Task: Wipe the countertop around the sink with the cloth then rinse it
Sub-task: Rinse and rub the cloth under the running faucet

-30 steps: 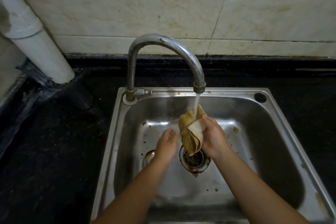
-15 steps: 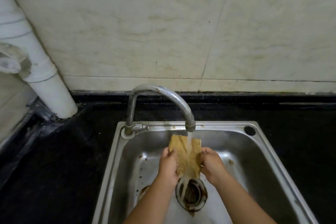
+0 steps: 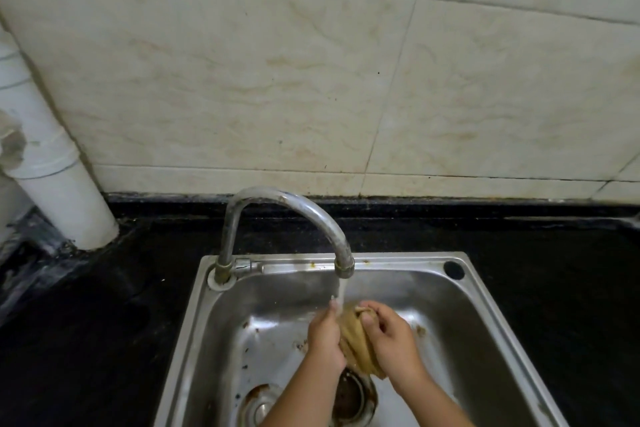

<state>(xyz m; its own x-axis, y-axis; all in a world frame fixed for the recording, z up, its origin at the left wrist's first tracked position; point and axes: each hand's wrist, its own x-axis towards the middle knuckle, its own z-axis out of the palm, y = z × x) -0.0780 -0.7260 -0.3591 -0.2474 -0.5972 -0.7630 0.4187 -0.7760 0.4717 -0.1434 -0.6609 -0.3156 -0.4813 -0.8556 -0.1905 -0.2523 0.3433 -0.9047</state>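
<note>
Water [image 3: 341, 293] runs from the tap [image 3: 284, 204] down into the sink [image 3: 491, 315]. Both hands are over the sink, under the tap's end. The cloth [image 3: 356, 340] is brown and wet, squeezed into a bunch between them. The right hand [image 3: 389, 336] has its fingers curled over the top of the cloth and holds it tight. The left hand [image 3: 325, 336] presses against the cloth's other side, and the water lands by its fingertips. I cannot tell if the left fingers wrap around the cloth. The bottom of the cloth hangs just above the drain [image 3: 353, 399]. A second round hole [image 3: 258, 406] sits to the left of the drain. Brown bits are stuck on the sink floor. The dark surface [image 3: 104, 322] goes around the sink on both sides. A white pipe [image 3: 59, 191] stands in the left corner by the tiled wall [image 3: 242, 80].
</note>
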